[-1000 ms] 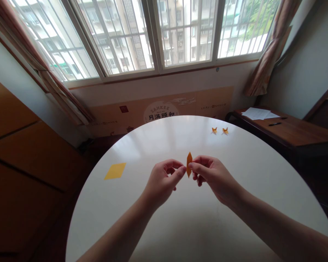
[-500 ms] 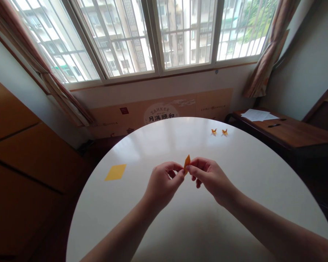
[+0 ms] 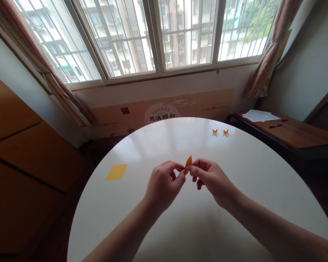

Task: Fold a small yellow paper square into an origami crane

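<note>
A small piece of folded orange paper [image 3: 189, 161], narrow and pointed at the top, is pinched between my two hands above the table. My left hand [image 3: 165, 182] grips its lower left part with thumb and forefinger. From the other side, my right hand [image 3: 209, 176] pinches it with thumb and index finger, the remaining fingers curled below. The fingertips cover the lower end of the paper. A flat yellow square of paper [image 3: 116, 172] lies on the table to the left. Toward the far right edge stand two small folded paper birds, one left [image 3: 214, 132] and one right [image 3: 226, 133].
The round white table [image 3: 120, 225] fills the middle. Beyond its far edge are a printed cardboard panel [image 3: 210, 103] and a barred window. At right, a brown wooden table [image 3: 303, 131] carries white sheets [image 3: 258, 115] and a black pen [image 3: 275, 126]. A wooden cabinet [image 3: 22, 174] stands at left.
The folded paper has tilted from upright to leaning right at its top. My left thumb and forefinger have closed onto its lower part. My right hand keeps its pinch.
</note>
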`<state>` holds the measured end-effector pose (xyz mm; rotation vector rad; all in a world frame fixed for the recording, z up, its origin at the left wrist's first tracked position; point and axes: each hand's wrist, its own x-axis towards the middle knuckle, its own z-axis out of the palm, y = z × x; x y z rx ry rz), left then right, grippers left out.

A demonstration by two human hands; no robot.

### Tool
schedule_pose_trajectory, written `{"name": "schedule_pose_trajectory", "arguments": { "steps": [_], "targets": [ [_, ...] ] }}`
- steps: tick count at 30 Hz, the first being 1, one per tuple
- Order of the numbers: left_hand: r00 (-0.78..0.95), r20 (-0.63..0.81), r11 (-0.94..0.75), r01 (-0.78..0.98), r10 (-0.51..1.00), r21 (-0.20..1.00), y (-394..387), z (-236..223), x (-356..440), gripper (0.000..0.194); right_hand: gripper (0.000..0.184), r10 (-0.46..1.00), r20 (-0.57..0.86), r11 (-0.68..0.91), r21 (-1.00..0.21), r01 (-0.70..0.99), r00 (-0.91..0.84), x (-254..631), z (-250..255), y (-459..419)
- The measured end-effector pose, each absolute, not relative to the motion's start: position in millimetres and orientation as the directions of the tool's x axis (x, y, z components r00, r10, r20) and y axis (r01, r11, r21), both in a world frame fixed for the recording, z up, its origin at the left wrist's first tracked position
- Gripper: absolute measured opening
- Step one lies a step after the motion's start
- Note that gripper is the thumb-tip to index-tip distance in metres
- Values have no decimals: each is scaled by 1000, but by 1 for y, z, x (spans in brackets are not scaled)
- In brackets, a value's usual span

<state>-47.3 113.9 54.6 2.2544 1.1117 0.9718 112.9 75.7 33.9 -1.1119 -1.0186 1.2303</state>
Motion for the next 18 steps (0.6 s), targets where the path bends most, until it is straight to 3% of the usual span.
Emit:
{"name": "schedule_pose_trajectory", "arguments": {
  "steps": [10,14,18],
  "targets": [
    [437,423,-606,512,794,608,115,54,-48,12,26,998,-12,1,-983,-184,65,112,35,76],
    [425,353,-541,494,833,681,115,55,-48,13,27,997,25,33,-993,-111,77,113,34,77],
    [450,193,-399,425,872,813,116,56,-48,19,26,995,72,74,-997,-25,66,116,31,77]
  ]
}}
